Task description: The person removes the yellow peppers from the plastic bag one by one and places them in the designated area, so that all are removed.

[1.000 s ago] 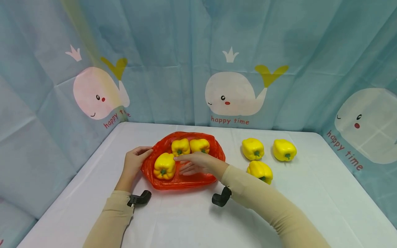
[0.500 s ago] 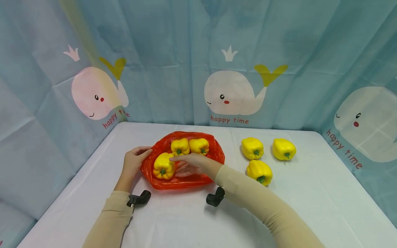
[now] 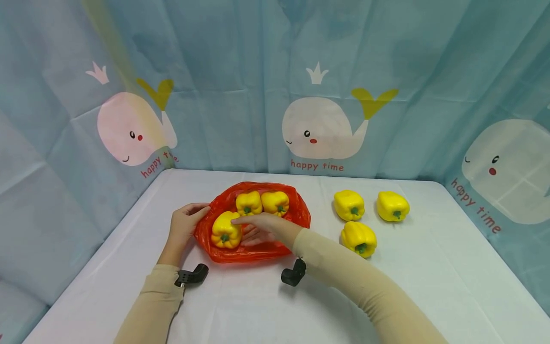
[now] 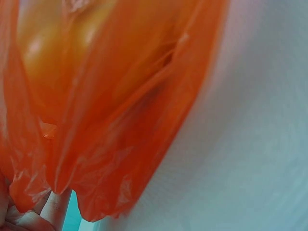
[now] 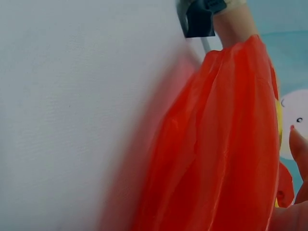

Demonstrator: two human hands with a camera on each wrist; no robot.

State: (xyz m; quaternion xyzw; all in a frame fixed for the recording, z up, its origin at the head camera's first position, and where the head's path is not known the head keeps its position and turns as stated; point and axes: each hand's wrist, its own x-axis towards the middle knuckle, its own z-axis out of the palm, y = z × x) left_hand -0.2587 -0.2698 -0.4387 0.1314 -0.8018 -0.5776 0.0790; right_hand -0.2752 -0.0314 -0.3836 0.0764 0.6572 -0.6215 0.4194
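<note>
In the head view, a red plastic bag (image 3: 258,255) lies spread open on the table with yellow bell peppers inside. My left hand (image 3: 182,228) holds the bag's left rim, thumb and fingers on the plastic. The right hand (image 3: 266,227) reaches into the bag from the right. Its thumb lies over the front left bell pepper (image 3: 225,231), and the fairly straight fingers are beside that pepper's right side. Two more peppers (image 3: 249,203) sit at the back of the bag. Red film (image 4: 120,120) fills much of the left wrist view, hiding most of the left hand.
On the white table (image 3: 429,286), right of the bag, lie three loose yellow bell peppers (image 3: 358,239). Black wrist cameras (image 3: 294,273) are strapped to both sleeves. A blue curtain (image 3: 240,95) with whale prints stands behind the table.
My right hand has moved left inside the bag, bringing its thumb over the front left bell pepper. The left hand keeps its place on the rim.
</note>
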